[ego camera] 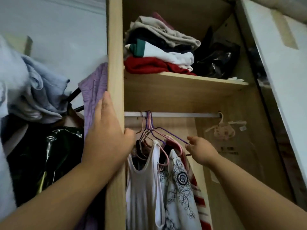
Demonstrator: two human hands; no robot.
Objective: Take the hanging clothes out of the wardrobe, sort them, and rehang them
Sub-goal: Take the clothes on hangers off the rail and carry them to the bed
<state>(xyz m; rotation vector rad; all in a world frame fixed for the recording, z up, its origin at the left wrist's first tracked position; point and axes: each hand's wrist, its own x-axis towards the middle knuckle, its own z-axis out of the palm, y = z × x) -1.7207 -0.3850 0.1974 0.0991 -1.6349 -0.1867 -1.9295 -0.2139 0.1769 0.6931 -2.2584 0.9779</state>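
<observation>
Several garments hang bunched at the left end of the metal rail inside the wooden wardrobe. A white tank top hangs in front, a white top with dark floral print beside it, and a red-striped piece behind. Thin purple and pink hangers hook over the rail. My left hand grips the wardrobe's left side panel. My right hand reaches in and pinches the end of a purple hanger.
A shelf above the rail carries folded clothes and a black plastic bag. An empty pale hanger hangs at the rail's right end. Left of the wardrobe, blue and lilac clothes and a dark bag are piled. The white door stands open at right.
</observation>
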